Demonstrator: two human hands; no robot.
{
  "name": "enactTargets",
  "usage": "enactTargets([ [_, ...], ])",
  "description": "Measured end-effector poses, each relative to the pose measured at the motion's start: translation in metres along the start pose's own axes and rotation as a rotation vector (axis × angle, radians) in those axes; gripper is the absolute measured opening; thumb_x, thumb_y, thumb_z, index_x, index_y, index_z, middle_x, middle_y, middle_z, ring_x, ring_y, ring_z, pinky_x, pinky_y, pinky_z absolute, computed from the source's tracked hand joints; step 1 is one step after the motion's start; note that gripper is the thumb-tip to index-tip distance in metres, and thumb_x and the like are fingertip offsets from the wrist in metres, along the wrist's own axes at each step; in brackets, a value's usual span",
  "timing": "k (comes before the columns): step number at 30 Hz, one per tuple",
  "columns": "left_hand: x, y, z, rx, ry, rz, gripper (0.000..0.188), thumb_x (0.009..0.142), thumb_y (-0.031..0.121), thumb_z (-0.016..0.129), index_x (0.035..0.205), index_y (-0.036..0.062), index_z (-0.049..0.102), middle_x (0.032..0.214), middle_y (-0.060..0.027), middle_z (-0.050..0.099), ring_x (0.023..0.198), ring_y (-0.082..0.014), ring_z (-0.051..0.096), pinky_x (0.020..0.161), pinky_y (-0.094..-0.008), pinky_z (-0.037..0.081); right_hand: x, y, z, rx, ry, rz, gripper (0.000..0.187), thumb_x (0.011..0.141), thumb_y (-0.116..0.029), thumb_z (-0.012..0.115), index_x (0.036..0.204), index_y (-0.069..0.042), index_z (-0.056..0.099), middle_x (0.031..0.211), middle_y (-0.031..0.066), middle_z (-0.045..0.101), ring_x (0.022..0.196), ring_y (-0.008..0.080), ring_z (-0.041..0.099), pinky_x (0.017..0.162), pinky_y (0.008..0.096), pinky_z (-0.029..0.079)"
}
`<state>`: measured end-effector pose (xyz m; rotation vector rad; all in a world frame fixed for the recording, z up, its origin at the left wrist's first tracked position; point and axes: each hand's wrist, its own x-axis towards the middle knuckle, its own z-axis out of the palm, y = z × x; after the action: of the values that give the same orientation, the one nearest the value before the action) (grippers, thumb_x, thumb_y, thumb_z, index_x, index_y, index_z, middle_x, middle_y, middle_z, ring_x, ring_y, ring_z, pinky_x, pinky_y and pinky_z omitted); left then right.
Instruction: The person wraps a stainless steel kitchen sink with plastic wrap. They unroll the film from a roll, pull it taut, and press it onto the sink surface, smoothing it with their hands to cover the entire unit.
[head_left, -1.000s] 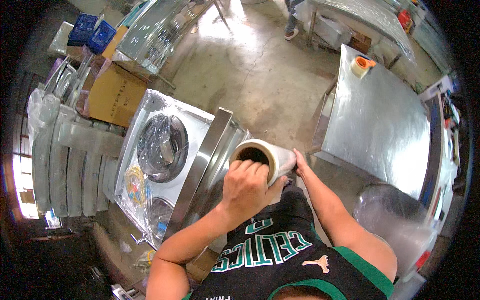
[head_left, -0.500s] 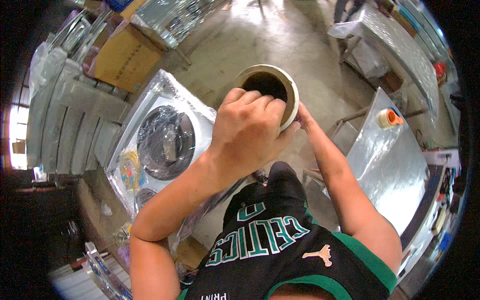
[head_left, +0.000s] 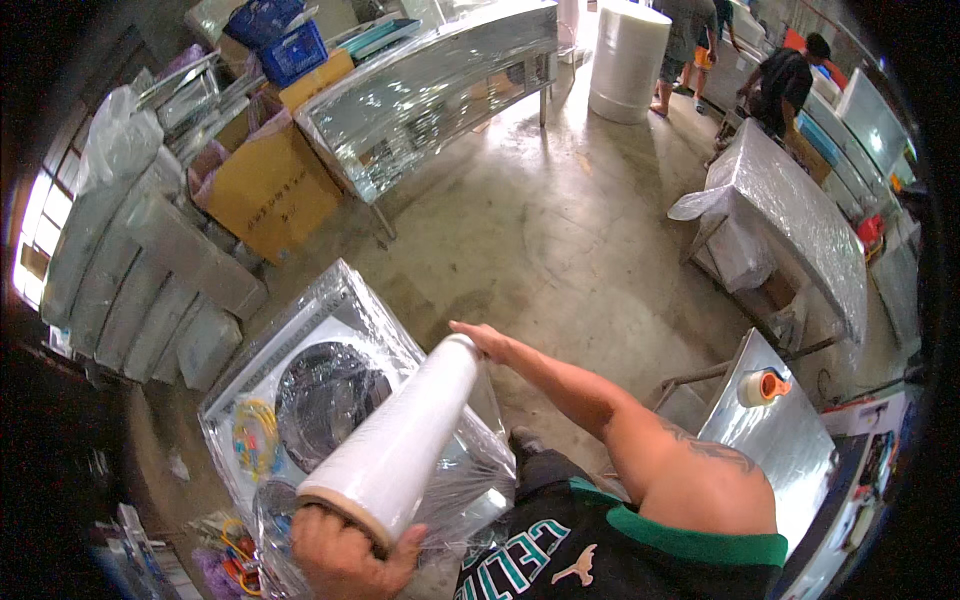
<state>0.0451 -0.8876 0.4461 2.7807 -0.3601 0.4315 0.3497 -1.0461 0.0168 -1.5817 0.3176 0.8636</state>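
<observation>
A long white roll of stretch film lies aslant between my two hands, over the right part of a metal cooking unit wrapped in clear film. At the roll's near end, my left hand is closed on the cardboard core, its fingers partly hidden. My right hand grips the far end; the fingertips show just past it. Under the film, the unit has a big round dark burner well and a coiled yellow hose on its top.
Film-wrapped panels and a cardboard box stand at the left. A wrapped steel table stands at the back. To the right, a steel sheet bears a tape roll beside another wrapped table. Several people stand at the back right.
The roll has come down and left, from upright before me to aslant over the cooking unit. Both hands moved with it, the left down to the near end. My view has tilted up.
</observation>
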Motion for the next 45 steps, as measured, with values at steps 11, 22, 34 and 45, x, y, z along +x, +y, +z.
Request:
enactTargets([
  [11, -0.109, -0.118, -0.047, 0.124, 0.307, -0.426, 0.052, 0.090, 0.053, 0.071, 0.093, 0.0010, 0.073, 0.098, -0.0162, 0.069, 0.098, -0.0353, 0.065, 0.114, -0.0567, 0.029, -0.012, -0.131, 0.108, 0.032, -0.234, -0.179, 0.055, 0.091, -0.064, 0.065, 0.105, -0.011, 0.073, 0.093, 0.0047, 0.071, 0.080, 0.0178, 0.064, 0.070, 0.0375, 0.051],
  [22, -0.193, -0.229, -0.102, -0.129, 0.419, -0.522, 0.048, 0.092, 0.051, 0.070, 0.085, 0.0036, 0.069, 0.085, -0.0122, 0.068, 0.089, -0.0324, 0.066, 0.115, -0.0670, 0.020, 0.027, -0.179, 0.277, -0.010, -0.320, -0.260, 0.057, 0.095, -0.058, 0.063, 0.120, -0.006, 0.070, 0.102, 0.0099, 0.074, 0.085, 0.0253, 0.072, 0.081, 0.0440, 0.059],
  [34, -0.305, -0.321, -0.137, 0.247, 0.382, -0.547, 0.087, 0.084, 0.078, 0.061, 0.117, -0.0018, 0.065, 0.116, -0.0208, 0.062, 0.120, -0.0415, 0.056, 0.120, -0.0625, 0.017, 0.011, -0.181, 0.519, -0.489, -0.417, -0.323, 0.069, 0.098, -0.066, 0.054, 0.134, -0.008, 0.064, 0.118, 0.0122, 0.069, 0.100, 0.0222, 0.068, 0.088, 0.0387, 0.054],
  [45, -0.442, -0.420, -0.217, 0.537, 0.159, -0.429, 0.083, 0.072, 0.065, 0.082, 0.128, 0.0068, 0.062, 0.126, -0.0181, 0.061, 0.131, -0.0420, 0.049, 0.123, -0.0625, 0.022, -0.039, -0.150, 0.715, -0.441, -0.698, -0.357, 0.069, 0.101, -0.064, 0.047, 0.134, -0.006, 0.064, 0.132, 0.0122, 0.064, 0.116, 0.0220, 0.062, 0.095, 0.0350, 0.047],
])
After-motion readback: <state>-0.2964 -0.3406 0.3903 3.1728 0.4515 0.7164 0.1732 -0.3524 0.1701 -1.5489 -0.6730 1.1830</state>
